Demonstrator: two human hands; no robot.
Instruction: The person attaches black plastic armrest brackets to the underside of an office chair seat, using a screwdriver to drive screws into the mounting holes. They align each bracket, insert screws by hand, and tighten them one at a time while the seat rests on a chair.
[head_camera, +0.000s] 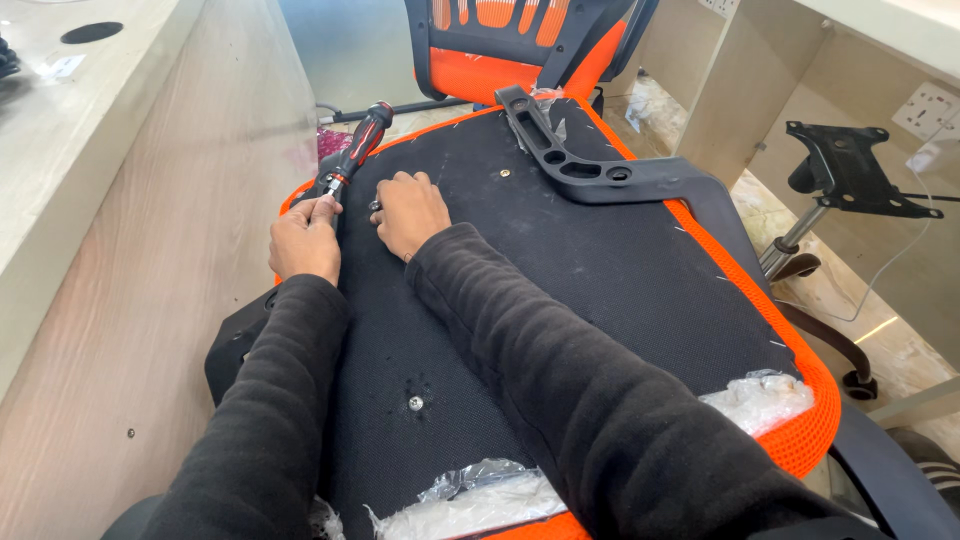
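An office chair seat (600, 270) lies upside down before me, black underside up, with an orange mesh rim. My left hand (305, 240) grips the shaft end of a black and red screwdriver (355, 148) near the seat's far left corner. My right hand (408, 212) rests knuckles-up on the black fabric beside it, fingers curled at a small metal bolt (376, 206). A black plastic armrest bracket (580, 160) lies across the far side of the seat. A screw (415, 403) sits in the fabric nearer to me.
A light wooden desk panel (130, 230) stands close on the left. An orange and black chair back (500, 40) stands behind. A black chair mechanism on a gas lift (845, 175) and a wheeled base (850, 365) are at the right. Clear plastic wrap (480, 495) bunches at the near edge.
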